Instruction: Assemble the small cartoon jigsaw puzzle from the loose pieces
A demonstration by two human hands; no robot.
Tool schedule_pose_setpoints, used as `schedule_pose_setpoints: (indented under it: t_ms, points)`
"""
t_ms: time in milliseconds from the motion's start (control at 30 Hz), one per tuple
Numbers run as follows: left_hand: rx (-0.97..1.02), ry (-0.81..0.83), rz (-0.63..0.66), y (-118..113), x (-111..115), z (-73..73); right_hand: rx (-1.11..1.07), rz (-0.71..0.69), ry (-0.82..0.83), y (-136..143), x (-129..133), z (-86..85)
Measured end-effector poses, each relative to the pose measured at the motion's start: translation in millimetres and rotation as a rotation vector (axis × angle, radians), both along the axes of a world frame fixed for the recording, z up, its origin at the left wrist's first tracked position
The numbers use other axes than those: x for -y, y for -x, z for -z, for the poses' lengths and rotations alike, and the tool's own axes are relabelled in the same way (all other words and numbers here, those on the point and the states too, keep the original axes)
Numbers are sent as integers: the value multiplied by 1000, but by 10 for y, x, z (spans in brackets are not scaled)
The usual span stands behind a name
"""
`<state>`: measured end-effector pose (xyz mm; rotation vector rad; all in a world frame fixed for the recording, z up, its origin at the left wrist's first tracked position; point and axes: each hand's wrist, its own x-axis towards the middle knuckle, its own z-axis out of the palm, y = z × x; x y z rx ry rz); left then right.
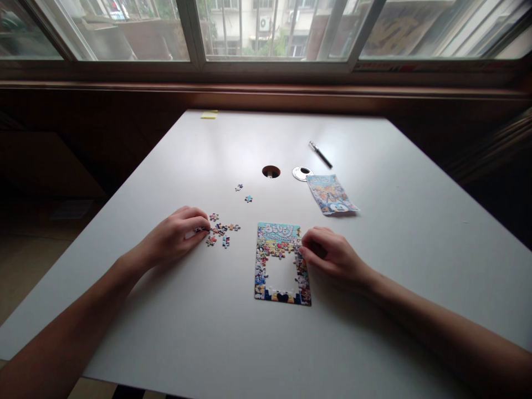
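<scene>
A partly assembled jigsaw puzzle [261, 266] lies flat on the table, with a blue top border, crowded colourful figures and a white gap in its middle. At its right edge, my right hand [334, 255] is curled, with thumb and fingertips closed on the border. To the left, my left hand [177, 235] bends over a loose cluster of jigsaw pieces [219, 229]. A puzzle piece [200, 229] shows between its thumb and fingers, partly hidden by them. Two more loose pieces, one of them light blue [248, 199], lie farther back.
A creased picture sheet [332, 195] lies behind the puzzle, touching a round metal cover [301, 173]. Nearby are a dark pen [321, 154] and a round hole [271, 172] in the white table [178, 327]. A yellow sticky note [209, 114] is at the far edge, below the window.
</scene>
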<state>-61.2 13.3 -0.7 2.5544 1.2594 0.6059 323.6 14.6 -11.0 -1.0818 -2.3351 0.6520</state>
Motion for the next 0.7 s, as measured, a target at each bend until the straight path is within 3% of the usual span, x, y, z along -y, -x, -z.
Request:
schedule_pose_setpoints:
  t_ms: [700]
  points:
    - [7, 5, 2, 0, -2, 10, 3, 1, -16, 10, -1, -21]
